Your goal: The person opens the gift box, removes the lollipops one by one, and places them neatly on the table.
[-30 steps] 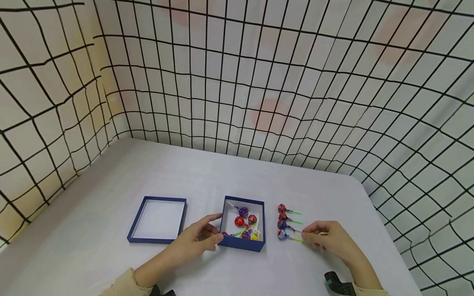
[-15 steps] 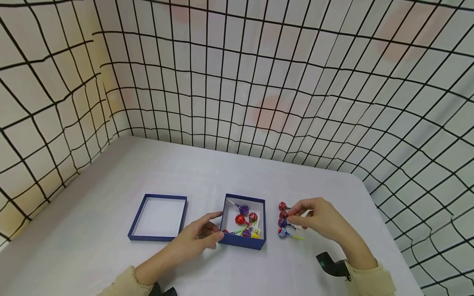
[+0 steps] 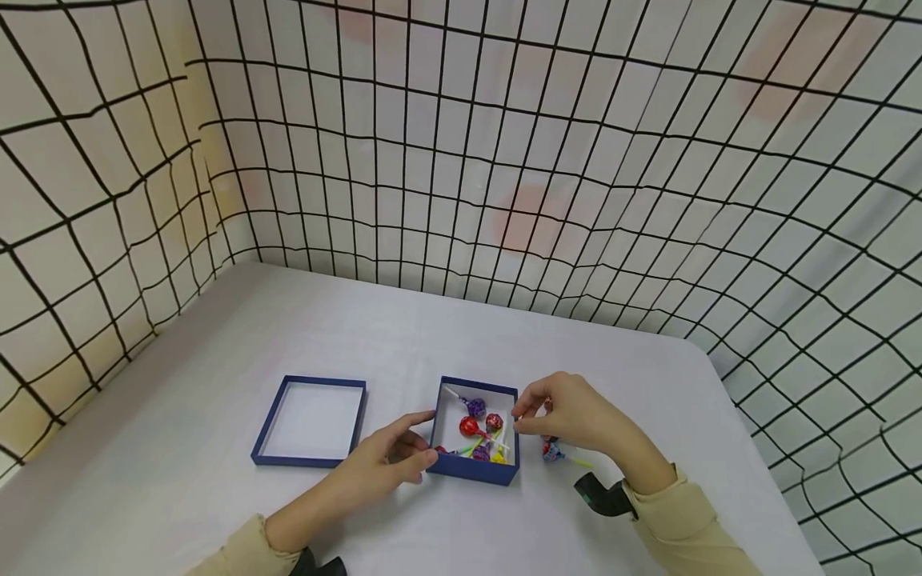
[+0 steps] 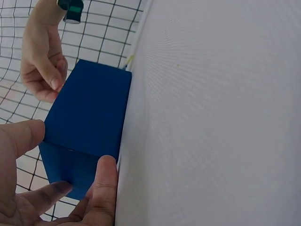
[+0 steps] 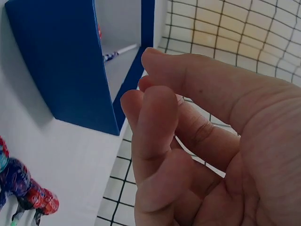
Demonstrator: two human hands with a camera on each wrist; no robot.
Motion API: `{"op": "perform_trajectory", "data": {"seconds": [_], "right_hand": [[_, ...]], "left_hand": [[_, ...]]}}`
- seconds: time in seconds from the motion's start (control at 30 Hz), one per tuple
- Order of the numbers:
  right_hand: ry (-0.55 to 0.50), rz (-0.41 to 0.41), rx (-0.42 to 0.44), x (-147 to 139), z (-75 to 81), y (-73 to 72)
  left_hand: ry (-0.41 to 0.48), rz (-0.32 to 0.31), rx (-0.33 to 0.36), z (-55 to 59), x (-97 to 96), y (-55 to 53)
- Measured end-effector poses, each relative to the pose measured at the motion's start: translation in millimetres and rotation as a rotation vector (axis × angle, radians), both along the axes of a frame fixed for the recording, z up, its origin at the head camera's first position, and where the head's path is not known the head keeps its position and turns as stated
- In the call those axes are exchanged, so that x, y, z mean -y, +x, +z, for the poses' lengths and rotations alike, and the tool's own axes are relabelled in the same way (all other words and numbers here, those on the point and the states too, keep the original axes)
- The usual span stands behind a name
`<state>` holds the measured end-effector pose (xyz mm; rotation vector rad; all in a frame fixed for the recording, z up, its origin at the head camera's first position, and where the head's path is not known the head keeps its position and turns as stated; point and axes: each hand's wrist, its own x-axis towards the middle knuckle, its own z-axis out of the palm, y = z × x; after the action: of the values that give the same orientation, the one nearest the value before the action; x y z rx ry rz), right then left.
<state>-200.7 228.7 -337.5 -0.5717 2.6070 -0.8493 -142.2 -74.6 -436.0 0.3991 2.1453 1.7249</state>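
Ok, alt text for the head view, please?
An open blue box holds lollipops on a white table; the left hand touches its left side, the right hand is at its right rim. A lid lies left; more lollipops lie right, partly hidden.

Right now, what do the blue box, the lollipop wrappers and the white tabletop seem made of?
Blue box: probably matte cardboard, given its thin, crisp-edged walls. Lollipop wrappers: likely glossy plastic film or foil, crinkled and catching light. White tabletop: matte, perhaps cloth, from its fine texture.
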Motion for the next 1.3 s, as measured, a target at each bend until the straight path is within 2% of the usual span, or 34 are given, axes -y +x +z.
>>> {"op": "perform_trajectory", "data": {"seconds": [0.3,0.67,1.03,1.3], "right_hand": [[0.067,-0.020,0.056,17,0.1,-2.4],[0.122,0.021,0.094,36,-4.8,-7.6],[0.240,0.029,0.073,46,-8.8,-8.6],[0.357,0.061,0.003,51,-10.8,-8.9]], "left_hand": [[-0.015,0.008,0.011,1.1,-0.2,0.6],[-0.011,0.006,0.013,1.0,0.1,0.1],[-0.004,0.001,0.015,0.1,0.9,0.8],[-0.010,0.003,-0.010,-2.1,-0.4,0.8]]}}
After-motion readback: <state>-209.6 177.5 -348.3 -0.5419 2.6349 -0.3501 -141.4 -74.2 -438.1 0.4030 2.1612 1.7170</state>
